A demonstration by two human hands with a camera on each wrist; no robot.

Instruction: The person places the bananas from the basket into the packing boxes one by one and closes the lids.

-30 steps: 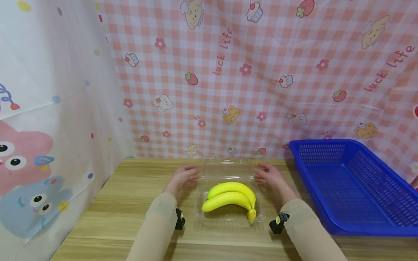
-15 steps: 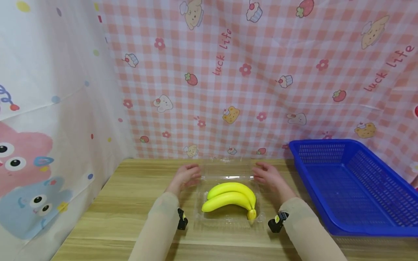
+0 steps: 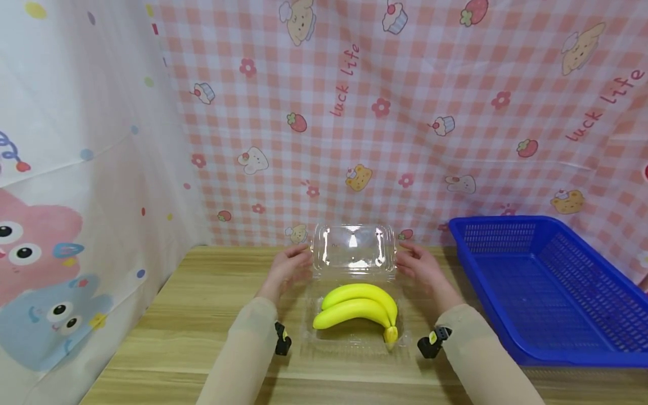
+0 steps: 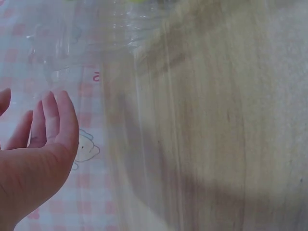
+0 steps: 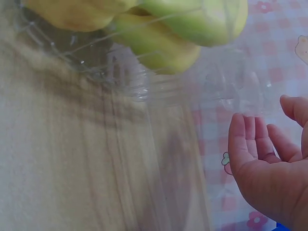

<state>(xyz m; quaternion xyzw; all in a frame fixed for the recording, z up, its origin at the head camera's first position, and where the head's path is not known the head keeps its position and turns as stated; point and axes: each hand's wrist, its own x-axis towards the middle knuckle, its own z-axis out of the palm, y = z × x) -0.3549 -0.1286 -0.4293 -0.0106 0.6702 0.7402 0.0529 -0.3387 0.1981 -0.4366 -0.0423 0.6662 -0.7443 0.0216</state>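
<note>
Pink checked cloth hangs behind a wooden tabletop, where a blue basket with nothing visible in it sits at 3 o'clock of a clear clamshell box. Its lid stands raised at 12 o'clock, while the tray holds yellow bananas lying long axis left to right, stems at 5 o'clock. Left hand and right hand flank the lid at 9 and 3 o'clock, fingers straight and loosely apart; contact with the lid's edges is hard to make out.

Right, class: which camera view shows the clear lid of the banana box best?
The head view: the whole clear lid stands raised behind the bananas, between both hands. The left wrist view shows only a blurred see-through edge; the right wrist view shows a faint part.
</note>
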